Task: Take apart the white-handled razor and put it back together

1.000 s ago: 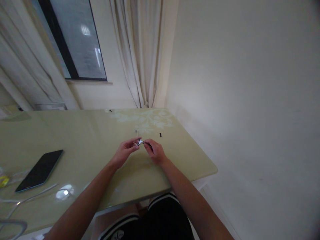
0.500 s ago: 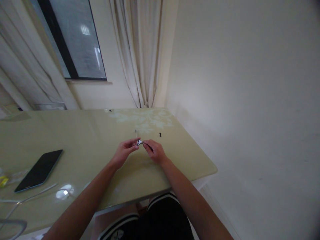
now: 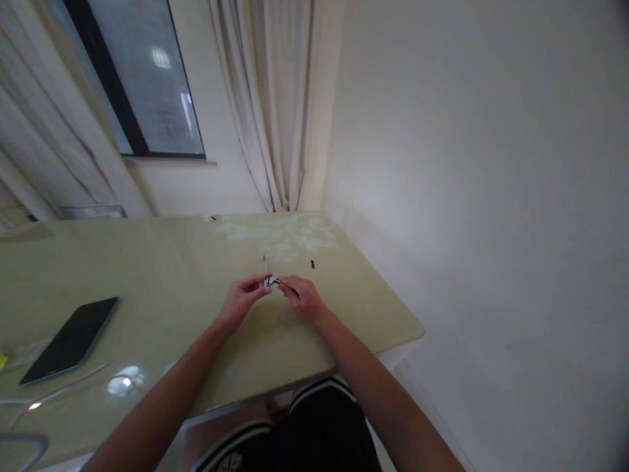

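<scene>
Pinching, left grip (image 3: 240, 303): small white-and-dark piece (image 3: 269, 281)
Right grip (image 3: 303, 299): clenched on slim dark item (image 3: 295, 292), piece's 3 o'clock
Bench (image 3: 358, 311): near edge 6 o'clock, well apart
Black bit (image 3: 312, 264): 2 o'clock

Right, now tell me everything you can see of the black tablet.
The tablet is a thin, flat rectangle with a dark, smooth face that looks like glass, showing no lit picture. A light blue edge shows along its near side. It lies flat and slantwise on the left part of the tabletop, its far end angled toward the right. A pale cable lies just on its near side. No hand touches it.
</scene>
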Demonstrator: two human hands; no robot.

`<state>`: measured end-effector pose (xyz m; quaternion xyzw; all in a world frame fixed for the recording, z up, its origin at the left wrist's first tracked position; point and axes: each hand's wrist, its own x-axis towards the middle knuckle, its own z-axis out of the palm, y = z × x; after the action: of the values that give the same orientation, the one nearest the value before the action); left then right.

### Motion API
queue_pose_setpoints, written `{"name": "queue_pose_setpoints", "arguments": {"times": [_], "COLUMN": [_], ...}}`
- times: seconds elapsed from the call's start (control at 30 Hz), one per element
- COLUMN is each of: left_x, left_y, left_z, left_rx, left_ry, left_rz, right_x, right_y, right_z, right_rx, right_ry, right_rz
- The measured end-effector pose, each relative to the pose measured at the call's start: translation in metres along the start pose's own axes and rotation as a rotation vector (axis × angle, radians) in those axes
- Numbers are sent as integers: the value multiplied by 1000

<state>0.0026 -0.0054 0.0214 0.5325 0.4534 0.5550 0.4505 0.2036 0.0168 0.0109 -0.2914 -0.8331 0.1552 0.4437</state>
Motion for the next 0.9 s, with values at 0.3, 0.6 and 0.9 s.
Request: {"name": "queue_pose_setpoints", "arguments": {"times": [0.3,0.6,0.9], "left_x": [1,-1,-4], "left_y": [0,0,3], "left_z": [-7,-2,-3], "left_rx": [-37,-15,-30], "left_ry": [-56,22,-27], "left_rz": [-7,23,39], "right_x": [2,2,1], "right_y": [-5,-5,-5], "right_z": [2,2,0], "right_rx": [101,147,214], "right_ry": [48,83,47], "right_rz": [25,55,60]}}
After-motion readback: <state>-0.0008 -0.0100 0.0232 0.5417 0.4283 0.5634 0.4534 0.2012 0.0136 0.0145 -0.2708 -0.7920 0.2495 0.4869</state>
